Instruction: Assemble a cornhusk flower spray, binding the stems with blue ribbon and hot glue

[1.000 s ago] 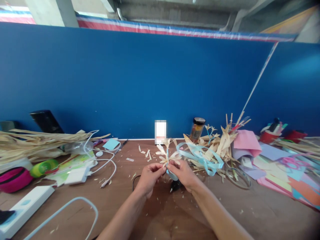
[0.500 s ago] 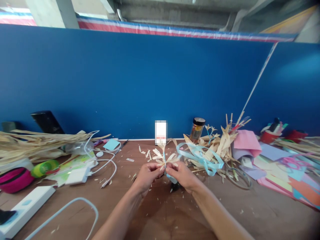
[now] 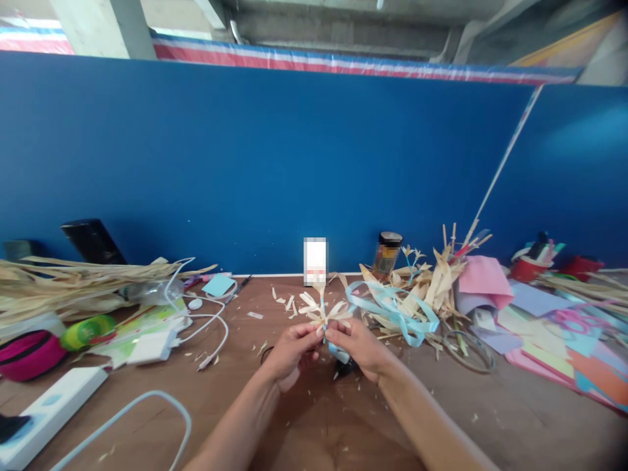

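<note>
Both hands meet over the middle of the brown table, pinching a small flower shape of pale dried husk strips (image 3: 318, 305) with a blue-wrapped stem. My left hand (image 3: 294, 350) is closed, thumb and forefinger on the left of the stem just below the petals. From the right, my right hand (image 3: 357, 343) grips the same stem, fingers closed. Beneath the right hand, partly covered by it, lies a light-blue and black object (image 3: 345, 366) whose kind I cannot make out. Scraps of husk (image 3: 289, 302) are scattered behind the hands.
Light-blue ribbon (image 3: 417, 330) and dried husks (image 3: 434, 288) lie at right, beside a black-lidded jar (image 3: 388, 256). Coloured paper (image 3: 540, 350) spreads further right. At left are a white power strip (image 3: 63, 409), cables, a pink pouch (image 3: 32, 353) and long husks (image 3: 73, 278). A blue partition (image 3: 294, 150) stands behind.
Both hands stay almost in place with the husk flower between them. The fingers of my left hand have shifted slightly; otherwise the table looks the same.
</note>
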The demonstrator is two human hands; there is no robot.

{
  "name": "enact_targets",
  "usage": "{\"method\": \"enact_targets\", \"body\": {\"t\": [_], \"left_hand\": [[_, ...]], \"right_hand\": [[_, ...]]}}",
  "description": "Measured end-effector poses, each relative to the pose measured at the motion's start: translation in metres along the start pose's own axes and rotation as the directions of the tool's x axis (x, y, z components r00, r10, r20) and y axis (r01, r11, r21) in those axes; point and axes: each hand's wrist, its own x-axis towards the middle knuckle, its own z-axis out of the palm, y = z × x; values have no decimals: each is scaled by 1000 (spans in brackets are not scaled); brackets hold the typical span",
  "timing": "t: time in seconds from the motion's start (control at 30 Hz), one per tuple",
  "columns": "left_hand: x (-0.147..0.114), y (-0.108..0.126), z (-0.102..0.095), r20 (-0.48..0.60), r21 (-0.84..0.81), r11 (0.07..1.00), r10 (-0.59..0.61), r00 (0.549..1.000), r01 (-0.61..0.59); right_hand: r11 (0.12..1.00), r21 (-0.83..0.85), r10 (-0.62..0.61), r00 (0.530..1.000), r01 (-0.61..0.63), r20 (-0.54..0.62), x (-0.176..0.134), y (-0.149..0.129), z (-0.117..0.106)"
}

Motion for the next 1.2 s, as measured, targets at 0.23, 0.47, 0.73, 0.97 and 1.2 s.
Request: {"method": "enact_targets", "body": {"t": [0.23,0.47,0.73,0.97,1.2], "left_hand": [[1,-2,-2,40,-66,996,-49,998,51],[1,-3,-2,89,20,1000,18,996,-20],[4,-5,1,-86,253,964,102,991,-77],[3,-2,6,-119,375,915,206,971,-148],[2,-2,7,-110,363,911,248,962,-194]], "right_hand": [[995,84,42,998,-45,35,-1,2,1],[999,-34,24,999,-25,-39,0,7,-1],[987,-157,33,995,-47,-90,0,12,-2],[932,-362,-50,975,-33,-218,2,14,2],[929,-370,-86,981,16,-174,2,14,3]]}}
